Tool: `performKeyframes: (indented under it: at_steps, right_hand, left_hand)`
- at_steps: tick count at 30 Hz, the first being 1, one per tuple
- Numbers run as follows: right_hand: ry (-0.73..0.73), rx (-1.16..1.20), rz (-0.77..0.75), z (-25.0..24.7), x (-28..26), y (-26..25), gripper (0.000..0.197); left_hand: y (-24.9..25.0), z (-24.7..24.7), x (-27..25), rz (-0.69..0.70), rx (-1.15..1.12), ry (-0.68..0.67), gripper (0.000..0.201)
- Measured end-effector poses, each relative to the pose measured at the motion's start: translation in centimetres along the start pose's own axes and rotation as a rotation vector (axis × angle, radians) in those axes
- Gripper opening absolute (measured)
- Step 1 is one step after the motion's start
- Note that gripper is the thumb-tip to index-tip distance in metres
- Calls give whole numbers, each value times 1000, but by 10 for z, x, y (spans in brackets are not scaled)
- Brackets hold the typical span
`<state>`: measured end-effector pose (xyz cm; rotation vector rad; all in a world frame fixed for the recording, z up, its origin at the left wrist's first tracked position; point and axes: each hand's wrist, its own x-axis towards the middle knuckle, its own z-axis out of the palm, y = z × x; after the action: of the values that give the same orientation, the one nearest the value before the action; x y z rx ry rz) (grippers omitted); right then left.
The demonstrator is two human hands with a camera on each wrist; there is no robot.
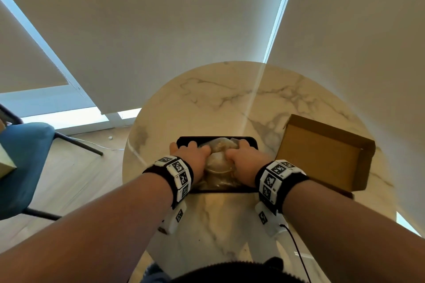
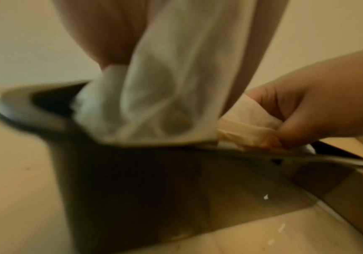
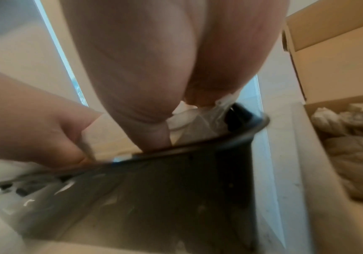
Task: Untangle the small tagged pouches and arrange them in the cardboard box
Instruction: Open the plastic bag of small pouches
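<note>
A black tray (image 1: pixel 252 142) in the middle of the table holds a tangled heap of pale pouches (image 1: pixel 220 147). Both hands are inside it. My left hand (image 1: pixel 193 150) grips a white pouch (image 2: pixel 154 103) that hangs from its fingers over the tray (image 2: pixel 132 171). My right hand (image 1: pixel 241 153) pinches a beige pouch (image 2: pixel 248 123) close beside it. In the right wrist view the right hand (image 3: pixel 143 68) also touches a whitish pouch (image 3: pixel 198 123), and the left hand (image 3: pixel 35 120) is at the left. The open cardboard box (image 1: pixel 322 151) stands right of the tray, with several pouches (image 3: pixel 361 154) lying in it.
The round marble table (image 1: pixel 230 94) extends beyond the tray. A blue chair (image 1: pixel 25 156) stands on the floor to the left. The box's raised flap (image 3: pixel 328 25) is at its far side. Bare marble lies between the tray and my body.
</note>
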<state>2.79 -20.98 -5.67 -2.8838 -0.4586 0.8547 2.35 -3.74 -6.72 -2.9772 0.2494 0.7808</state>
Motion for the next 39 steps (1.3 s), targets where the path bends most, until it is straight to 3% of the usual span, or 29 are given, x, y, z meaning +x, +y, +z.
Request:
performKeyframes:
  at_steps: [4,8,11,13,16,18,24,29,35,37,39]
  right_hand:
    - [147,209,-28,-11,-12,5,11]
    - [281,301,-90,-36,-58,8,11]
    - [250,297,-125,-45,-107,7,9]
    - [140,300,-124,-36,-129,6,4]
    - [-51,305,-109,-1,-133,2,4]
    - [-73,296,-89,22,-121,1,5]
    - [129,400,-15,32,-70,9,21]
    - [257,415,3,19,-44,10,11]
    - [242,436,10,28,-49,35,57]
    - [314,480,24,37,-52,41,53]
    - [405,518,32,47,-55,45,39]
  left_hand:
    - [-3,-19,-18,38,-203,125,32]
    - [-12,-44,-52,205,-376,237,17]
    - [-8,-53,-87,317,-403,169,21]
    - [0,-44,-104,349,-398,46,23]
    - [12,-12,-112,333,-377,-133,16]
    - [14,8,-106,302,-364,-129,15]
    - [1,12,-64,194,-370,88,20]
    - [-7,-8,-37,149,-339,222,22]
    - [-15,7,-28,130,-297,186,28]
    - [-19,13,-28,105,-198,206,42]
    - [-22,13,-29,111,-149,242,39]
